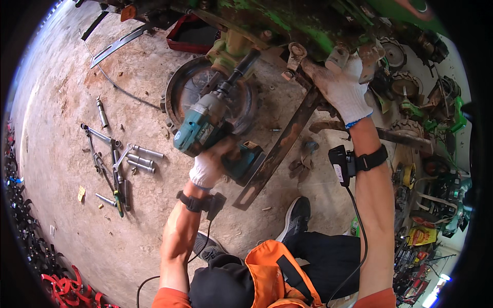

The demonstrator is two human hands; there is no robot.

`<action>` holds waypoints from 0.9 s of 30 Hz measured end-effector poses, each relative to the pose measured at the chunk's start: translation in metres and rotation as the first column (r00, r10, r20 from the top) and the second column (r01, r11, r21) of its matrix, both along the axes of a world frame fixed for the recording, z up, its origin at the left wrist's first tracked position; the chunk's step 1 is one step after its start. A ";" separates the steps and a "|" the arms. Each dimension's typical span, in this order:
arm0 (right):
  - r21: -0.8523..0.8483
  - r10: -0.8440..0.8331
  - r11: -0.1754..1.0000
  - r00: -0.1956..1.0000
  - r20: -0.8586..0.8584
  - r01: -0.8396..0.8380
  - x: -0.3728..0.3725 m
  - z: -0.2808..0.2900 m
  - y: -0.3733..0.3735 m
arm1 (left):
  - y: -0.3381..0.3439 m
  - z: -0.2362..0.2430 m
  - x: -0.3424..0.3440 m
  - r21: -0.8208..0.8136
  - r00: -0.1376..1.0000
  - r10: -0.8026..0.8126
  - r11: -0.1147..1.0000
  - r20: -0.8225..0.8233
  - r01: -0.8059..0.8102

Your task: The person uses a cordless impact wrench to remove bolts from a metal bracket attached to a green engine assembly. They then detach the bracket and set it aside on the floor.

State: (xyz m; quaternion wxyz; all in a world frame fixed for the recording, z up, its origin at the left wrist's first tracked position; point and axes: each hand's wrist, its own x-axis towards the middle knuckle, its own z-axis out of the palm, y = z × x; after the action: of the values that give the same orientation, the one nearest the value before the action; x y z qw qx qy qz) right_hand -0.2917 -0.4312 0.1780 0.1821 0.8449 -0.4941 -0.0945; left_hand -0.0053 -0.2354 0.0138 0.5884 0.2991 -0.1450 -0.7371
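My gloved left hand point(210, 164) grips the handle of a teal cordless impact wrench point(201, 124) with a battery at its base. Its dark extension socket point(240, 71) points up toward the green housing point(223, 50), over a rusty wheel point(179, 87); whether it is seated on a fastener I cannot tell. My gloved right hand point(340, 86) grips a metal bracket point(337, 59) under the green machine point(349, 20), its fingertips partly hidden. A long rusty flat bar point(280, 146) slants down from near that hand, behind the wrench's battery.
Several wrenches and sockets point(146, 162) lie left on the concrete floor point(87, 190). A red tray point(174, 41) sits at the back. Machinery with wheels point(403, 87) crowds the right, red metal parts point(67, 287) the lower left. My shoes point(295, 215) are below, beside an orange cloth item point(272, 262).
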 end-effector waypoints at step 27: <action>-0.092 0.052 0.991 0.349 0.936 0.100 0.044 -0.002 0.118 | 0.000 -0.010 0.009 -0.096 0.994 -0.045 0.995 -0.099 0.035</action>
State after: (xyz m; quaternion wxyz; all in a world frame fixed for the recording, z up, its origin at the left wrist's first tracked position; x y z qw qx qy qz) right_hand -0.2481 -0.3131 0.1758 -0.0779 0.7260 -0.5271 0.4347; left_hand 0.0040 -0.2350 0.0043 0.5935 0.2304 -0.1557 -0.7553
